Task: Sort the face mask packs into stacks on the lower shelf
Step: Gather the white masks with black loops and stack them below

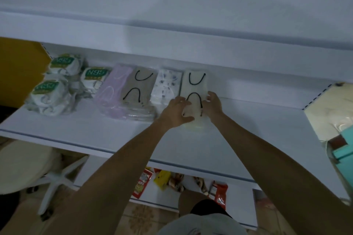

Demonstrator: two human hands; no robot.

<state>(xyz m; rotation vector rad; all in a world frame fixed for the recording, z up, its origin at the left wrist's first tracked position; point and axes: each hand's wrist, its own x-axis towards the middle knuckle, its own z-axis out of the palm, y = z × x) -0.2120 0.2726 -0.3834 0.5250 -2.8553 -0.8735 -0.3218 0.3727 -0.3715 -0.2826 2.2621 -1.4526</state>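
A row of face mask packs lies on the white shelf (248, 131). From left to right: several white N95 packs (63, 82), a lilac pack (112, 89), a tan pack with black ear loops (139, 86), a white patterned pack (166, 86) and a cream pack with black ear loops (193, 89). My left hand (176, 111) grips the cream pack's near left edge. On its near right edge sits my right hand (214, 104), fingers curled round it. The cream pack rests on the shelf, upright in line with the others.
A yellow board (19, 68) stands at the shelf's left end. A cream panel and a teal box (343, 149) are at the right. Snack packets (162, 179) lie on a shelf below. A white chair base (55, 177) stands on the floor at left.
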